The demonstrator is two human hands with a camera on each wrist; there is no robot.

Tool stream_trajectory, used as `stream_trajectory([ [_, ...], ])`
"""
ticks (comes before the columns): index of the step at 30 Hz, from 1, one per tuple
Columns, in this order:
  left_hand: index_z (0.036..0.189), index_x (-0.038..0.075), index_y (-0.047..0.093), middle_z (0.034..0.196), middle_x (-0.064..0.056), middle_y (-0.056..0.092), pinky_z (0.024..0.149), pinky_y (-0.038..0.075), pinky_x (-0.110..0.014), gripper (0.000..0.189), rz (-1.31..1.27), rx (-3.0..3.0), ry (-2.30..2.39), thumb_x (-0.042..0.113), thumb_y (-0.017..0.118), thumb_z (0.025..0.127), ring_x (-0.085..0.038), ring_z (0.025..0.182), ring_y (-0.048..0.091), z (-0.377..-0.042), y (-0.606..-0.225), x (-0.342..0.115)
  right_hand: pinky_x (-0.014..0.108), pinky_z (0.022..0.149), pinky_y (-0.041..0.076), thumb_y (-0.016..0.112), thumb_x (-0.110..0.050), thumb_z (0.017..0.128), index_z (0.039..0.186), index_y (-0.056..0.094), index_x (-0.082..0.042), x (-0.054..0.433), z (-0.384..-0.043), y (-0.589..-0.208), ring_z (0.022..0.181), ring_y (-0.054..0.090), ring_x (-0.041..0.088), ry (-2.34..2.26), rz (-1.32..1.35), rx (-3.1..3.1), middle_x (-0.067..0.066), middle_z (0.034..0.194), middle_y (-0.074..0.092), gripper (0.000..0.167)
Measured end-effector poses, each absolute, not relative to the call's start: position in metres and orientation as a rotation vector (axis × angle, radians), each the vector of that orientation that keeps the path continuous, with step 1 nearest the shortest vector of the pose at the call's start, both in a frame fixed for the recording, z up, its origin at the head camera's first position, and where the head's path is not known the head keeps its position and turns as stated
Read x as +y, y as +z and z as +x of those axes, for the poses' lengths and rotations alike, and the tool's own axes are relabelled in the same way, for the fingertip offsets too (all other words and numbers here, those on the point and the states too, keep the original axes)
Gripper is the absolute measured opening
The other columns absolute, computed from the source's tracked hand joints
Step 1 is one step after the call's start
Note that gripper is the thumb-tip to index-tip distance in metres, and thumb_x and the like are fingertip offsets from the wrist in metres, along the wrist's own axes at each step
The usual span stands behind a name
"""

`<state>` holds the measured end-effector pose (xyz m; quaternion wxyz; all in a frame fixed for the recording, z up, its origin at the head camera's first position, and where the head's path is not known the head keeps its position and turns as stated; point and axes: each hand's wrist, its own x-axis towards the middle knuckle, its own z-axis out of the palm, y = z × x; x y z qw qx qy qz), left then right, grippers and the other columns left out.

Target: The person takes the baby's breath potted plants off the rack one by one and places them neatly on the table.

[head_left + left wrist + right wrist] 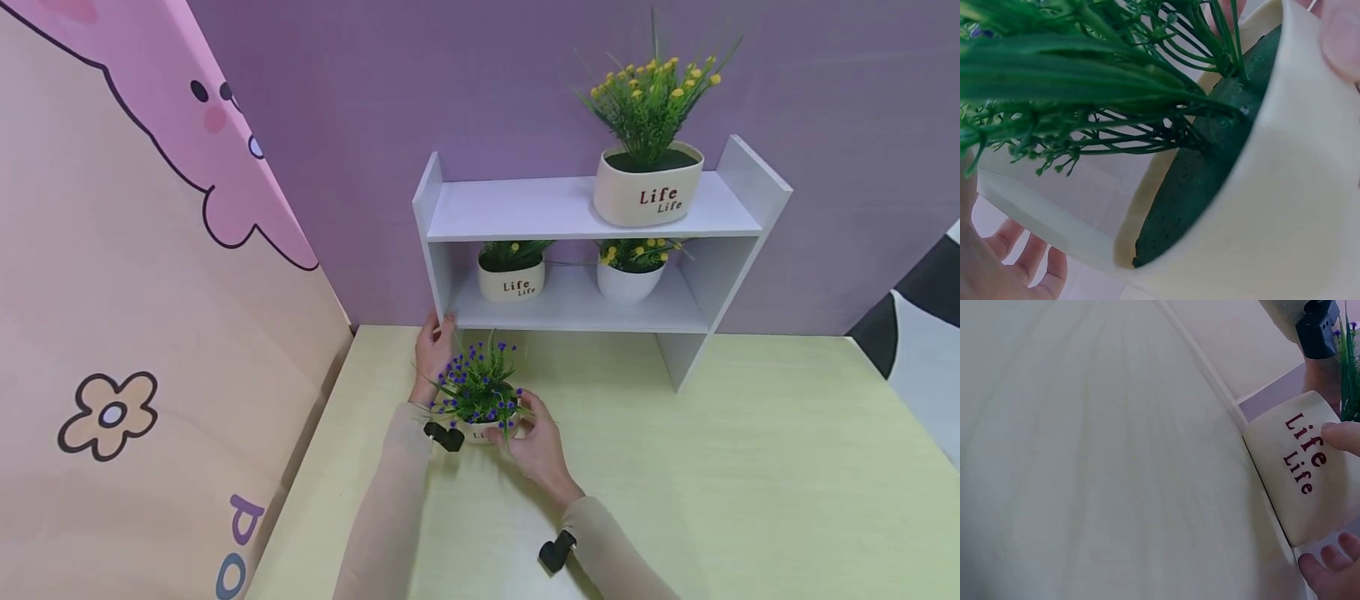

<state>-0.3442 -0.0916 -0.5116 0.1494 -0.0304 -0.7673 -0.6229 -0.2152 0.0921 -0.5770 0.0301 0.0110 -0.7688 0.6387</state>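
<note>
Apparently to steady the white shelf (517, 208), the left grip (432, 358) is pinching its left panel (428, 200), while the right grip (538, 442) is grasping the purple-flowered plant's "Life" pot (1300, 506) round its side for control, just in front of that panel.

Decorated home-style interior, kid's-room look; can't confirm which. Cues: pink cartoon figure (168, 108) on smooth pale peach wall (172, 333) at left, matte purple wall (360, 125) across top, white two-tier board shelf (517, 208) bearing cream-white flowerpots (626, 196), pale yellow tabletop (787, 467) below.
</note>
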Motion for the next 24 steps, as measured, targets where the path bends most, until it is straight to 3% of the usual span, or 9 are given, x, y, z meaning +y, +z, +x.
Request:
stream_trajectory([
  [4,0.160,0.013,0.050,0.146,-0.024,0.061,0.090,0.057,-0.053,0.051,-0.108,-2.197,-1.807,0.032,0.052,0.113,-0.047,0.125,0.066,-0.343,-0.512,-0.092,0.051,0.107,0.056,0.092,-0.010,0.083,0.158,0.044,-0.001,0.095,-0.215,-0.576,0.135,0.059,0.050,1.958,0.062,-2.329,0.026,0.159,0.047,0.090],
  [10,0.161,0.015,0.049,0.144,-0.024,0.063,0.089,0.057,-0.053,0.052,-0.119,-2.183,-1.830,0.034,0.053,0.113,-0.049,0.125,0.065,-0.343,-0.512,-0.092,0.059,0.114,0.048,0.074,0.013,0.080,0.151,0.050,0.002,0.101,-0.214,-0.570,0.146,0.048,0.049,1.921,0.115,-2.269,0.024,0.161,0.047,0.076],
  [16,0.161,0.014,0.049,0.147,-0.024,0.061,0.098,0.055,-0.060,0.052,-0.117,-2.193,-1.822,0.033,0.052,0.114,-0.045,0.127,0.066,-0.343,-0.512,-0.092,0.056,0.114,0.049,0.084,0.008,0.081,0.149,0.052,0.001,0.107,-0.214,-0.561,0.146,0.048,0.045,1.896,0.110,-2.254,0.022,0.163,0.046,0.075],
  [24,0.160,0.012,0.051,0.147,-0.023,0.062,0.094,0.056,-0.056,0.050,-0.102,-2.196,-1.815,0.032,0.051,0.113,-0.044,0.126,0.066,-0.343,-0.511,-0.091,0.059,0.112,0.050,0.085,0.004,0.083,0.143,0.057,0.001,0.111,-0.213,-0.549,0.143,0.050,0.046,1.915,0.124,-2.205,0.017,0.157,0.053,0.066],
])
